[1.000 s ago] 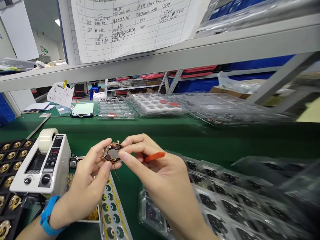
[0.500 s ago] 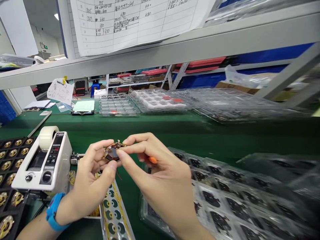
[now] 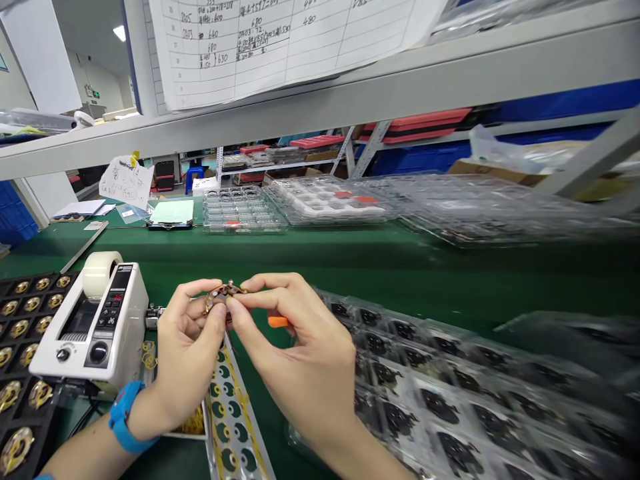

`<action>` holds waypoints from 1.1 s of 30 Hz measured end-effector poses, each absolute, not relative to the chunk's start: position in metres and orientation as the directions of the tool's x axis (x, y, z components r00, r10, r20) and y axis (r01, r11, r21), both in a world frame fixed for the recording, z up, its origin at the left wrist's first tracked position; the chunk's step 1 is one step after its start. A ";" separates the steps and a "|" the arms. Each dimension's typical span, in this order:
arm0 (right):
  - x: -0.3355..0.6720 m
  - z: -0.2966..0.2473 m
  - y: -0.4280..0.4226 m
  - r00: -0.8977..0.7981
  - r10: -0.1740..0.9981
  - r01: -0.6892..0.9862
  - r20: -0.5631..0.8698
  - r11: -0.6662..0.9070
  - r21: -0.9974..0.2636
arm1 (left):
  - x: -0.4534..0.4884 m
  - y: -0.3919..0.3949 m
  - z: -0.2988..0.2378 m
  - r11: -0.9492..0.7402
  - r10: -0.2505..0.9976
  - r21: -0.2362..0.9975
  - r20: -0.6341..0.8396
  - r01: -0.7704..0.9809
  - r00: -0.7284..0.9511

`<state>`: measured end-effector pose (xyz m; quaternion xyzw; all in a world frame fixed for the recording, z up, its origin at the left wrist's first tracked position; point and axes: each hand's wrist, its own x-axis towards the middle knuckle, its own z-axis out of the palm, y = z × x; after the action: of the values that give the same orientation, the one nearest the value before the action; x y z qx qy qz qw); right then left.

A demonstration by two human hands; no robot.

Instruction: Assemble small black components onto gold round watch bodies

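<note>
Both hands hold a small round copper-coloured part (image 3: 222,293) above the green bench. My left hand (image 3: 189,353), with a blue wristband, pinches its left side between thumb and fingers. My right hand (image 3: 295,357) pinches the right side with thumb and forefinger, and an orange tool (image 3: 277,322) pokes out between its lower fingers. The part is tilted nearly edge-on, so its face is mostly hidden. A strip of round green stickers (image 3: 233,417) lies under the hands.
A white tape dispenser (image 3: 93,323) stands at left, beside a black tray of gold parts (image 3: 20,340). Clear blister trays with dark parts (image 3: 450,400) fill the right. More clear trays (image 3: 320,203) line the bench's back. A grey shelf (image 3: 350,93) with a paper sheet hangs overhead.
The part has been turned from face-on to nearly edge-on between the fingers. The orange tool now shows less, tucked further into my right hand. The view shifted slightly.
</note>
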<state>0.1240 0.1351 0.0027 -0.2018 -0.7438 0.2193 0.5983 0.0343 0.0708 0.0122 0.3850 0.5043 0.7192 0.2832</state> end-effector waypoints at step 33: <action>0.137 0.010 0.143 -0.246 0.002 0.184 0.969 0.982 0.044 | 0.030 0.050 0.032 -0.266 0.881 0.964 0.236 -0.017 -0.411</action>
<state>0.1370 0.1433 0.0098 -0.0592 -0.7857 -0.0743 0.6113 0.0302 0.0503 0.0320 0.4274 0.5050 0.6711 0.3346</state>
